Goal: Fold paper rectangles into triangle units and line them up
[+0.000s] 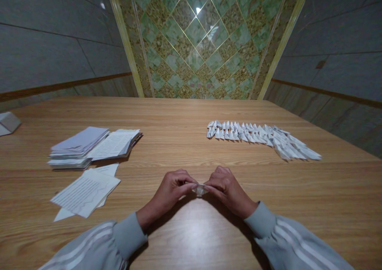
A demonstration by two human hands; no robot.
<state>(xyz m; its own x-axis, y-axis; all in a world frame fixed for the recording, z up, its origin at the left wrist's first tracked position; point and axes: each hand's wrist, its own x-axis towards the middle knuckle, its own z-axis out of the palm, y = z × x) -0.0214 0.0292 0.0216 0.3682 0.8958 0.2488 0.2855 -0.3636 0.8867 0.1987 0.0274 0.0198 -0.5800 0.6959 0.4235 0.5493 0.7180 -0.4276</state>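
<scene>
A small folded piece of paper (pixel 199 190) is held between both hands, low over the front middle of the table. My left hand (pixel 176 185) pinches its left end between thumb and fingers. On the other side, my right hand (pixel 226 187) pinches the right end the same way. Parts of the paper are covered by the fingertips, so its full shape cannot be made out. Beyond my right hand lie rows of folded paper pieces (pixel 243 132), pointed and overlapping, the longer ones toward the right.
Stacked paper sheets (pixel 80 142) and a printed stack (pixel 115 142) sit at the left. Nearer, loose printed sheets (pixel 86 190) overlap on the wooden table (pixel 167 142). A white box-like object (pixel 8 122) stands at the far left edge. A tiled wall (pixel 197 43) rises behind.
</scene>
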